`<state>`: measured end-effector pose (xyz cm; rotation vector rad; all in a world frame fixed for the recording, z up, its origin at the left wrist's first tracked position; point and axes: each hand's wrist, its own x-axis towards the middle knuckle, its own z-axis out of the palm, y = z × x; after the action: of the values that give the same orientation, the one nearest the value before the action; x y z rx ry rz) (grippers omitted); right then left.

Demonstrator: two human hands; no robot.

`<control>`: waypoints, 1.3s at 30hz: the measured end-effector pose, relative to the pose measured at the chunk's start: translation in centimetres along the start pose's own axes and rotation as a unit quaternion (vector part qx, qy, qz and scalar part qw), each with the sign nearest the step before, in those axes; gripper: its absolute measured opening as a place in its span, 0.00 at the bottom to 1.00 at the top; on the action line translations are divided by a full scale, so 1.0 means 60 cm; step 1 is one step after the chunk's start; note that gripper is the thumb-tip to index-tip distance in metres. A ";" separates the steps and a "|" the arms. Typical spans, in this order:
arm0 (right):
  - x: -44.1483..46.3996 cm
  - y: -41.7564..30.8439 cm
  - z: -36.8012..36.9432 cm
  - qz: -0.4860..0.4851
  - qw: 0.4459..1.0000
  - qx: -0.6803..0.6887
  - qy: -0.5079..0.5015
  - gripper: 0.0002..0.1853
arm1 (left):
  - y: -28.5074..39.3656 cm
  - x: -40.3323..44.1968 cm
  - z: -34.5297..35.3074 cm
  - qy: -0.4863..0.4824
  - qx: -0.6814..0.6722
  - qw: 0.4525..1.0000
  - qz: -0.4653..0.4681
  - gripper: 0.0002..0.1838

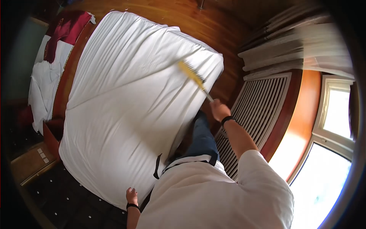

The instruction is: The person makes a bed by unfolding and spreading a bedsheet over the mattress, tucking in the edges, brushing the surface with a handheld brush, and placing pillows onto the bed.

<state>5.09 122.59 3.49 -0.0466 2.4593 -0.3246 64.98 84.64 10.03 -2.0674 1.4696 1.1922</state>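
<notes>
A brush (190, 74) with a yellow head, dark bristles and a pale handle is held in my right hand (220, 109), whose fingers are wrapped round the handle. The brush head is over the right part of a white sheet (126, 76) covering a bed; I cannot tell whether its bristles touch the cloth. The sheet has long creases and folds. My left hand (132, 195) is by the near edge of the bed, beside the sheet, its fingers loosely bent and slightly apart with nothing visible in them. Dark bands circle both wrists.
A slatted radiator cover (263, 101) and a window (324, 183) are on the right, with pale curtains (274, 57) above. A dark studded headboard (66, 198) is at lower left. White and red cloths (70, 28) lie at far left. Wooden floor (152, 11) borders the bed's far end.
</notes>
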 end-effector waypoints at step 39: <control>1.121 -0.330 -0.808 -0.311 0.932 -0.186 0.031 0.25 | 0.993 -0.405 0.989 -0.029 -0.271 0.962 0.016 0.23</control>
<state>-78.61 106.47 4.47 -1.0023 2.4766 -0.1167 -16.85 115.37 5.17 -2.3162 1.2485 1.8119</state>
